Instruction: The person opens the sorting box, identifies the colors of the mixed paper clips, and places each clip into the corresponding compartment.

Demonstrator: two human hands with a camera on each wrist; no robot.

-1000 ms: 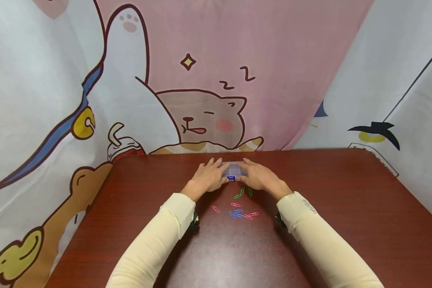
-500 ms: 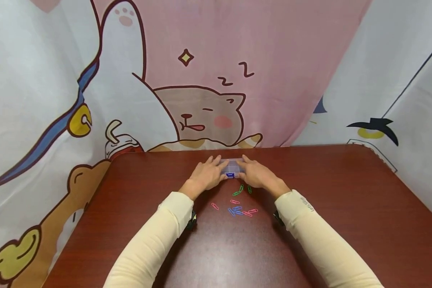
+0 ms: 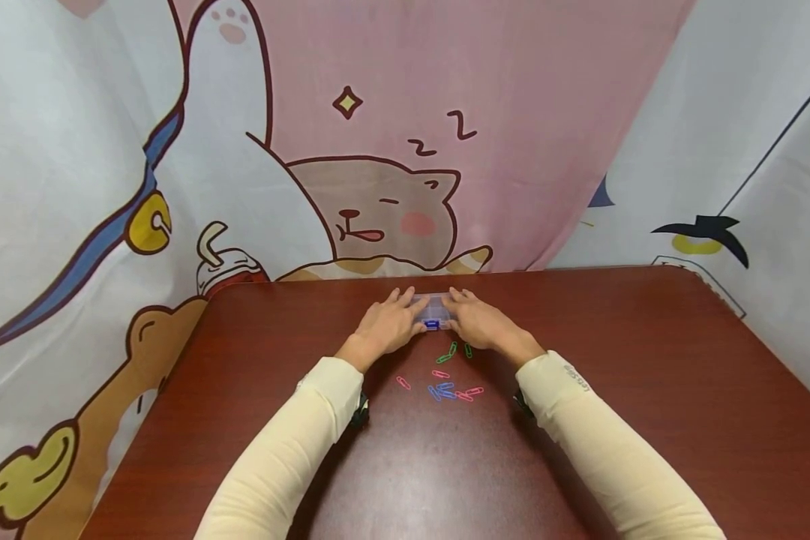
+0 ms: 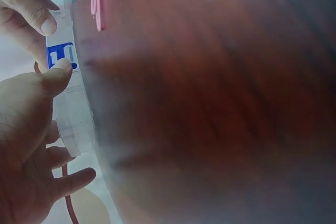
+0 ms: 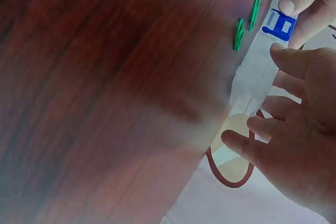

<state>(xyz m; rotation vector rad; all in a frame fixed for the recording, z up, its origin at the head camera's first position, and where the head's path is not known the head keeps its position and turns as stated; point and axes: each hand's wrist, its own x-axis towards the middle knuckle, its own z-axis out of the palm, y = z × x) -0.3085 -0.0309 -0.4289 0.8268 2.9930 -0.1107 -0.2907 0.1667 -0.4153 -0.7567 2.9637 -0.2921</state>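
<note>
A clear plastic compartment box [image 3: 435, 307] with a blue clasp [image 3: 432, 325] sits near the table's far edge, between both hands. My left hand [image 3: 389, 322] holds its left end, my right hand [image 3: 481, 322] its right end. In the left wrist view, the left thumb [image 4: 62, 69] presses the front face beside the clasp, with the other fingers behind the box. The right wrist view shows the right thumb [image 5: 289, 59] at the front just below the clasp, its fingers reaching along the back. The lid looks closed, with nothing visible inside.
Loose paper clips lie in front of the box: green ones [image 3: 453, 349] closest to it, then a pink one [image 3: 440, 373], blue ones [image 3: 445, 386] bunched together, and more pink ones [image 3: 474, 391] to either side. A printed curtain [image 3: 547, 150] hangs behind the brown table [image 3: 614, 360].
The head view has tipped slightly, so the scene sits a little higher in it. Hands, box and paper clips keep nearly the same places relative to one another.
</note>
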